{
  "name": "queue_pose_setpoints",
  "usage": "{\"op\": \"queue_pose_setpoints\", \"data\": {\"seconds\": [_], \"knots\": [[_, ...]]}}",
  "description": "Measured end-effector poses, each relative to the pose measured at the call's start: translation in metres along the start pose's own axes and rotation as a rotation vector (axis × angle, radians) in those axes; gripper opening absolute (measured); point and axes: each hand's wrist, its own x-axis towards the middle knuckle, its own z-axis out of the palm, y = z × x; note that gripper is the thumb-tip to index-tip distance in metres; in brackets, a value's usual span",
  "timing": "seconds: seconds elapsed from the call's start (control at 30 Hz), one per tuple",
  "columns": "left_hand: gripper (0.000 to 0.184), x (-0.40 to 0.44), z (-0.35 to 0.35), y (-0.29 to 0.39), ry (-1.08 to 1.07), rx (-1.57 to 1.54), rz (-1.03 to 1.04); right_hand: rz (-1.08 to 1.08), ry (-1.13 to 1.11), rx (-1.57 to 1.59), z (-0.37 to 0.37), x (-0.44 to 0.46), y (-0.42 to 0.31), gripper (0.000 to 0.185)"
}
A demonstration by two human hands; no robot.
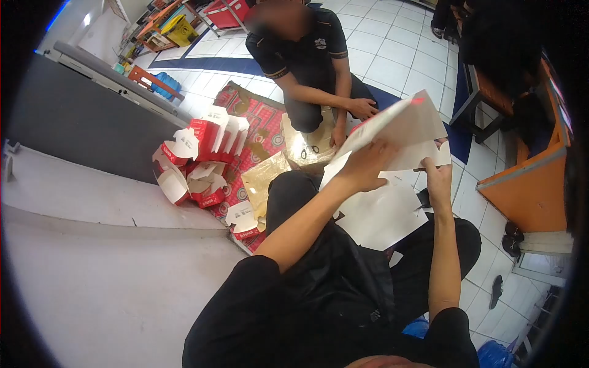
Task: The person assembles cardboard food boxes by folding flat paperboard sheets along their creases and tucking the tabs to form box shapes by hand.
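A white cardboard sheet with red print [423,126] is raised in front of me, bent upward. My left hand [368,165] lies against it with fingers stretched and thumb apart; the fingertips are partly lost against the sheet. At its lower right edge, my right hand [437,178] pinches the cardboard, with a small dark item I cannot identify by the fingers. Under both hands, more flat white cardboard [380,211] rests across my lap.
Folded red-and-white boxes [211,138] are piled at left on a red patterned mat [236,187], with one box [243,219] nearer me. Scissors [310,151] lie on brown sheeting [264,175]. Another person [307,67] crouches opposite. An orange wooden bench [521,184] stands right.
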Motion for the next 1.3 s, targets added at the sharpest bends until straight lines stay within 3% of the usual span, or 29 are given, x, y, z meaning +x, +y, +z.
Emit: {"op": "queue_pose_setpoints", "data": {"seconds": [0.07,0.1,0.13,0.17,0.2,0.27,0.3,0.33,0.4,0.43,0.47,0.53,0.6,0.7,0.77,0.87,0.97,1.0,1.13,1.17,1.2,1.27,1.3], "knots": [[0.091,0.006,-0.026,0.003,0.336,-0.345,0.072,-0.029,-0.019,0.036,0.002,0.000,0.007,0.060],[0.108,0.013,-0.030,0.002,0.291,-0.588,-0.012,-0.155,-0.055,-0.044,0.008,-0.002,0.007,0.055],[0.101,0.016,-0.033,0.009,0.347,-0.723,-0.088,-0.283,-0.090,-0.125,0.011,-0.003,0.005,0.050],[0.094,0.019,-0.034,0.009,0.327,-0.837,-0.116,-0.269,-0.197,-0.164,0.010,-0.010,0.000,0.038],[0.087,0.022,-0.034,0.007,0.306,-0.950,-0.145,-0.270,-0.197,-0.164,0.016,-0.012,-0.008,0.038],[0.070,0.021,-0.035,0.012,0.301,-1.231,-0.336,-0.495,-0.234,-0.465,0.029,-0.018,-0.017,0.033],[0.058,0.020,-0.042,0.010,0.234,-1.176,-0.351,-0.505,-0.225,-0.465,0.036,-0.021,-0.020,0.029],[0.058,0.021,-0.038,0.009,0.224,-1.181,-0.355,-0.494,-0.222,-0.466,0.039,-0.023,-0.022,0.029],[0.051,0.021,-0.021,0.010,0.478,-1.174,-0.427,-0.453,-0.207,-0.467,0.039,-0.024,-0.023,0.025],[0.038,0.021,-0.018,0.011,0.520,-1.281,-0.371,-0.568,-0.149,-0.506,0.037,-0.013,-0.011,0.025],[0.038,0.021,-0.016,0.009,0.491,-1.292,-0.371,-0.546,-0.130,-0.512,0.035,-0.008,0.001,0.025],[0.032,0.020,-0.023,0.009,0.311,-1.112,-0.465,-0.168,-0.081,0.023,0.035,-0.012,0.007,0.028],[0.030,0.030,-0.019,0.018,0.589,-1.112,-0.208,0.088,-0.066,0.304,0.037,-0.014,0.006,0.032],[0.034,0.029,-0.002,0.020,0.588,-1.019,-0.253,0.115,0.092,0.377,0.043,-0.018,0.009,0.032],[0.034,0.024,-0.001,0.014,0.509,-0.797,-0.329,0.055,0.097,0.309,0.045,-0.020,0.010,0.032],[0.034,0.023,-0.025,0.029,0.455,-0.969,-0.427,-0.074,0.068,0.219,0.046,-0.022,0.015,0.034],[0.032,0.023,-0.023,0.027,0.561,-1.149,-0.388,-0.292,0.094,-0.050,0.054,-0.027,-0.001,0.036],[0.033,0.020,-0.024,0.026,0.510,-1.126,-0.367,-0.357,0.100,-0.182,0.052,-0.028,-0.004,0.037],[0.035,-0.007,-0.048,0.024,0.388,-0.471,-0.191,-0.464,0.120,-0.280,0.046,-0.024,-0.008,0.036],[0.035,-0.009,-0.053,0.026,0.370,-0.439,-0.189,-0.354,0.141,-0.095,0.046,-0.024,-0.002,0.031],[0.030,0.000,-0.076,0.042,0.196,-0.924,-0.531,-0.363,0.140,-0.093,0.043,-0.023,-0.003,0.031],[0.034,0.013,-0.012,0.010,0.281,-1.248,-0.376,-0.437,0.154,-0.148,0.040,-0.022,-0.009,0.026],[0.037,0.015,-0.022,0.012,0.319,-1.266,-0.274,-0.508,0.136,-0.224,0.040,-0.023,-0.015,0.025]]}}
